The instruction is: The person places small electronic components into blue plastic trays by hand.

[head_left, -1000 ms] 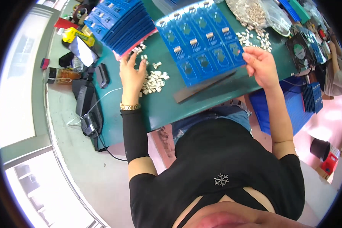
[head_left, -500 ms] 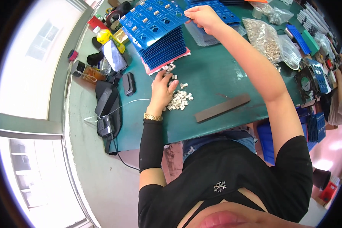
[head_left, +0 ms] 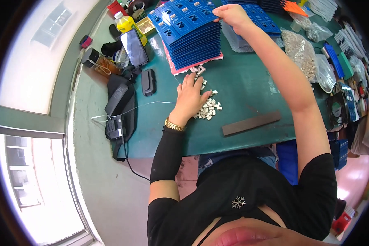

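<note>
My right hand (head_left: 235, 19) pinches the near right corner of a blue circuit board panel (head_left: 182, 22) between thumb and fingers. That panel tops a tall stack of blue panels (head_left: 197, 47), which stands on a pink-and-white pad (head_left: 174, 70). Below the stack, my left hand (head_left: 190, 97) lies palm down with its fingers stretched toward the pad. It partly covers a scattered pile of small white connectors (head_left: 211, 107). Whether a connector is under its fingertips is hidden.
A brown bar (head_left: 252, 123) lies near the table's front edge. To the left are a black case (head_left: 148, 82), a phone (head_left: 134, 47), a yellow bottle (head_left: 125, 23) and a thin white cable (head_left: 151, 102). Bags of small parts (head_left: 297, 51) and more blue panels (head_left: 260, 18) sit right.
The whole view has shifted slightly. The top panel sits closer to the stack beneath it, still in my right hand. My left hand's fingers lie flatter over the connectors.
</note>
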